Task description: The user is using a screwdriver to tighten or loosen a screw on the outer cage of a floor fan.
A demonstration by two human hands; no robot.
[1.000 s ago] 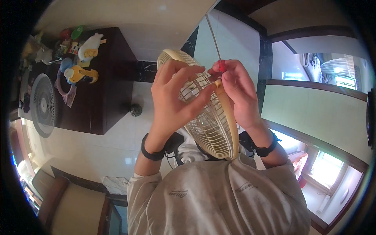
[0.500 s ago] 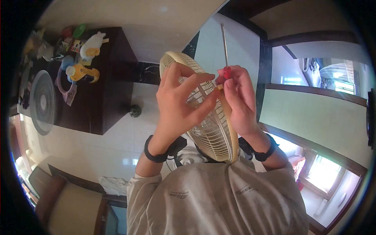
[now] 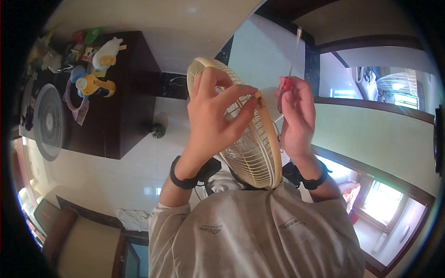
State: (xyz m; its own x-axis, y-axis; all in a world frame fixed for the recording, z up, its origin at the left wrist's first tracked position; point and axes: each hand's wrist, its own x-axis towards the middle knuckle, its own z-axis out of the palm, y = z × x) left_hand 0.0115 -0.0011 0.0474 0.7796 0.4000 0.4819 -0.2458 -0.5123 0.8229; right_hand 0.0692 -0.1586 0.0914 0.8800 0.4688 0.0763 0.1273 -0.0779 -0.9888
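A round fan guard with cream wires and a yellowed rim stands tilted in front of my chest. My left hand reaches across it, thumb and forefinger pinching a small tan clip on the rim. To the right of the rim, apart from it, my right hand is closed around the red handle of a screwdriver. Its thin metal shaft points up and away from me. What lies inside the guard is mostly hidden by the wires and my left hand.
At the left a dark cabinet carries a yellow bottle, a grey round fan grille, a white figure and other clutter. A small dark round object sits on the tiled floor beside it. Pale panels run along the right.
My right hand has drawn away to the right from the rim with the screwdriver, whose shaft now leans more to the right. My left fingers have come together on the clip.
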